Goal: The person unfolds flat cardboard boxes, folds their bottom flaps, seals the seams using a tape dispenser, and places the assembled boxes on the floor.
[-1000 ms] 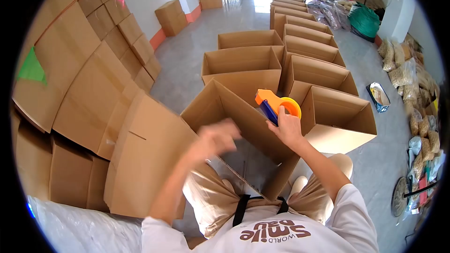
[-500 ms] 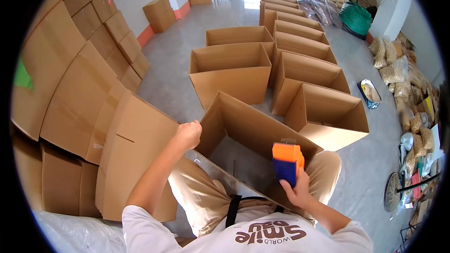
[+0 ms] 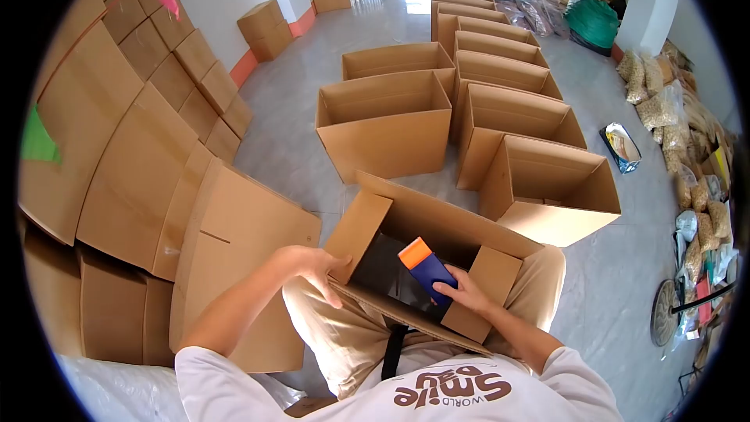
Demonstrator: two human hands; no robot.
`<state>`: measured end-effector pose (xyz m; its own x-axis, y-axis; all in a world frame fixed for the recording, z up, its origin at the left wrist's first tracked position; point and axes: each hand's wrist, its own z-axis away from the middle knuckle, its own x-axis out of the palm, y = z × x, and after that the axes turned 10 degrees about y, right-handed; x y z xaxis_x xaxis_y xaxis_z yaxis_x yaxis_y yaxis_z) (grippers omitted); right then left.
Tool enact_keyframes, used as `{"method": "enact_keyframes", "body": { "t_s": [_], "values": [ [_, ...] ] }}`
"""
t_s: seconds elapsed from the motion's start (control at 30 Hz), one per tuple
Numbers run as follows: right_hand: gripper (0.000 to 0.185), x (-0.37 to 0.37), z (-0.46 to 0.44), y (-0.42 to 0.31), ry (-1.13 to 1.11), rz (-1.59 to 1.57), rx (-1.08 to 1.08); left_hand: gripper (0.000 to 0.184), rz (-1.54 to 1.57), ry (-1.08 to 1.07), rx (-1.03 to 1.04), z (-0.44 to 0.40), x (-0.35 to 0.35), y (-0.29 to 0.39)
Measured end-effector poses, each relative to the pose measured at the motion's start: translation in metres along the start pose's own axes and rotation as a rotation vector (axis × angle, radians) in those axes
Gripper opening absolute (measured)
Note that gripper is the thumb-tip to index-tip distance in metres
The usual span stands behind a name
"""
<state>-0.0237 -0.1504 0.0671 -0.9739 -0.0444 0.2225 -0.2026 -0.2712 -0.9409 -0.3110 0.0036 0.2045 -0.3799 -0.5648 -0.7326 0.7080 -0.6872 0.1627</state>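
Observation:
Between my knees stands an open cardboard box (image 3: 461,215), its two short end flaps folded inward. My left hand (image 3: 314,267) is at the box's left near corner, fingers apart and touching the left flap (image 3: 361,228). My right hand (image 3: 467,295) is closed around a blue and orange tape dispenser (image 3: 430,272), held over the box's opening. The dispenser tilts, its orange end pointing up and left. Beside the right hand lies the right flap (image 3: 491,285). The hand partly covers the dispenser's lower end.
Several open boxes (image 3: 383,133) stand ahead, with a row of more (image 3: 523,117) running back on the right. A flattened carton (image 3: 242,266) leans at my left against stacked cartons (image 3: 141,180). Filled clear bags (image 3: 664,113) and a small blue container (image 3: 621,147) are at right.
The box's left and right flaps have turned inward. My left hand has loosened from a fist at the corner and spread its fingers. The dispenser has moved left and tilted over the box.

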Motion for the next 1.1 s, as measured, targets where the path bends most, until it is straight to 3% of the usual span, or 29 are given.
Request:
{"method": "enact_keyframes", "body": {
  "t_s": [0.1,0.13,0.2,0.3,0.37,0.4,0.47,0.5,0.53,0.6,0.63,0.67,0.7,0.77,0.8,0.87,0.97,1.07,1.1],
  "values": [
    [0.035,0.002,0.002,-0.037,0.029,0.021,-0.072,0.080,-0.061,-0.058,-0.154,-0.022,-0.020,0.013],
    [0.029,0.001,0.002,-0.060,0.047,0.038,-0.130,0.065,0.071,0.106,-0.050,-0.029,-0.016,0.004],
    [0.029,-0.006,0.001,-0.102,0.163,0.006,-0.295,0.069,0.086,0.074,-0.027,-0.051,-0.017,-0.006],
    [0.035,-0.024,-0.010,-0.154,0.622,0.059,-0.559,0.079,-0.013,0.033,-0.041,-0.062,-0.027,0.003],
    [0.035,-0.051,-0.029,-0.163,0.681,-0.099,-0.561,0.100,-0.303,0.672,-0.049,-0.082,0.007,-0.006],
    [0.035,-0.058,-0.034,-0.159,0.747,-0.139,-0.515,0.100,-0.304,0.674,-0.052,-0.093,0.028,-0.011],
    [0.037,-0.061,-0.048,-0.130,0.842,-0.053,-0.428,0.118,0.409,0.951,-0.347,-0.110,0.064,-0.021],
    [0.039,-0.057,-0.046,-0.104,0.866,0.078,-0.386,0.118,0.416,0.950,-0.357,-0.108,0.063,-0.018],
    [0.042,-0.034,-0.038,-0.090,0.940,0.245,-0.534,0.124,0.497,0.907,-0.431,-0.106,0.059,-0.010],
    [0.046,-0.006,-0.012,-0.057,0.873,0.133,-0.484,0.131,0.576,0.851,-0.511,-0.105,0.065,-0.010],
    [0.046,0.008,0.002,-0.047,0.845,-0.007,-0.289,0.124,0.787,0.965,-0.417,-0.110,0.071,-0.017],
    [0.041,0.001,0.003,-0.010,0.844,0.152,-0.351,0.118,0.999,1.074,-0.315,-0.115,0.078,-0.022],
    [0.041,-0.001,0.009,0.002,0.834,0.155,-0.346,0.118,1.003,1.075,-0.326,-0.117,0.081,-0.026],
    [0.033,-0.001,0.014,0.014,0.704,0.186,-0.485,0.092,1.206,1.029,-0.231,-0.123,0.085,-0.032],
    [0.027,0.007,0.017,-0.003,0.670,0.114,-0.427,0.092,1.205,1.028,-0.245,-0.129,0.091,-0.037],
    [0.025,0.008,0.015,-0.013,0.646,0.104,-0.420,0.066,1.014,1.092,-0.398,-0.144,0.095,-0.044],
    [0.025,0.001,0.007,-0.011,0.650,0.095,-0.438,0.058,0.848,1.057,-0.531,-0.130,0.081,-0.027],
    [0.028,0.007,0.002,-0.054,0.578,0.350,-0.509,0.055,0.820,1.026,-0.566,-0.127,0.077,-0.021],
    [0.029,0.010,-0.002,-0.070,0.489,0.332,-0.378,0.055,0.826,1.026,-0.573,-0.127,0.077,-0.018]
  ]
}}
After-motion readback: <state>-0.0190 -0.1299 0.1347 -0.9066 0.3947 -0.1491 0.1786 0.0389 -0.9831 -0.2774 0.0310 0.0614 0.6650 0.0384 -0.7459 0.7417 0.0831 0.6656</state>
